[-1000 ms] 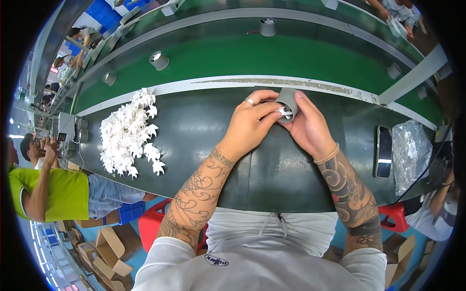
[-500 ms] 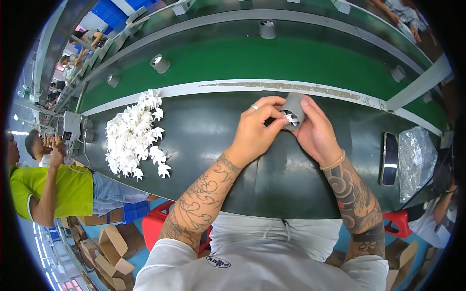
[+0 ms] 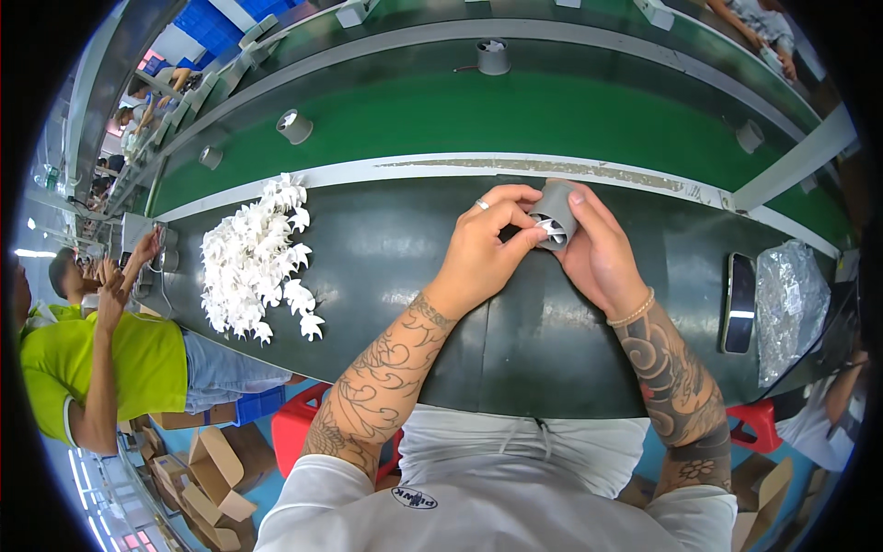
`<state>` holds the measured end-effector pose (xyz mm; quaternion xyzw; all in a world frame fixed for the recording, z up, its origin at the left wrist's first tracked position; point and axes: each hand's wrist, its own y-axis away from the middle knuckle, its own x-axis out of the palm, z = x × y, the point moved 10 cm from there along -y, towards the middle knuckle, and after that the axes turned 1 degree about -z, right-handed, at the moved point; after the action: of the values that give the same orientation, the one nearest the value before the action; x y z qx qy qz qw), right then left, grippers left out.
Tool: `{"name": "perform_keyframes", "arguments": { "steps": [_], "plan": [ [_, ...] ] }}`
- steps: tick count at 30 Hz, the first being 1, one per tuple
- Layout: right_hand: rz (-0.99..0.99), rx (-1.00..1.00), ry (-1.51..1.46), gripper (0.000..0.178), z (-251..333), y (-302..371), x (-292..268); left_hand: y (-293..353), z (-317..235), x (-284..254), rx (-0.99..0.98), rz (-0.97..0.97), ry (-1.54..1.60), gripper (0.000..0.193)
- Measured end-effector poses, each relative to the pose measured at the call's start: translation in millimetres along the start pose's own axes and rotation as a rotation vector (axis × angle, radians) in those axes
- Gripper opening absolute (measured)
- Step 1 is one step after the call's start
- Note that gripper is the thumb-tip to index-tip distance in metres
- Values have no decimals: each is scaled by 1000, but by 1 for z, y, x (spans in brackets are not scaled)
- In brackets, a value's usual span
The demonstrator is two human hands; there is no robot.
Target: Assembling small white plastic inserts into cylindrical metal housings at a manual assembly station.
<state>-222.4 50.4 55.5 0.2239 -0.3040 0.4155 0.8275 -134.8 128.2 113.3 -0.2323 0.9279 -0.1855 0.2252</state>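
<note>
Above the dark table's far edge, my right hand (image 3: 600,248) is wrapped round a grey hollow cylinder (image 3: 558,202), tilted so its open end faces down toward me. My left hand (image 3: 487,244) has thumb and forefinger pinched on a small white plastic piece (image 3: 549,226) at the cylinder's mouth. How deep that piece sits inside is hidden by the fingers. A loose heap of white winged plastic pieces (image 3: 246,262) lies on the table to the left of my left hand.
Beyond a pale rail (image 3: 441,165) runs a green conveyor belt (image 3: 395,115) carrying several grey cylinders, one (image 3: 295,126) at its left. A phone (image 3: 738,304) and a clear plastic bag (image 3: 789,299) lie at right. A co-worker in a yellow-green shirt (image 3: 120,363) sits at left.
The cylinders on the belt have shifted a little to the left. The co-worker at left has a hand raised near the table's end. My hands have hardly moved.
</note>
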Motion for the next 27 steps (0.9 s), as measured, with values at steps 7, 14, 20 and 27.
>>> {"name": "perform_keyframes", "arguments": {
  "steps": [7, 14, 20, 27],
  "plan": [
    [47, 12, 56, 32, -3, 1, 2, 3, 8, -1, -49, -44, 121, 34],
    [59, 4, 270, 45, -5, 7, 9, 3, 25, 23, -227, 197, 290, 51],
    [33, -191, 595, 67, 14, 5, 15, 2, 27, 12, -207, 71, 370, 53],
    [12, -227, 705, 56, 18, 3, 7, 0, 36, 7, -288, 52, 430, 47]
  ]
}}
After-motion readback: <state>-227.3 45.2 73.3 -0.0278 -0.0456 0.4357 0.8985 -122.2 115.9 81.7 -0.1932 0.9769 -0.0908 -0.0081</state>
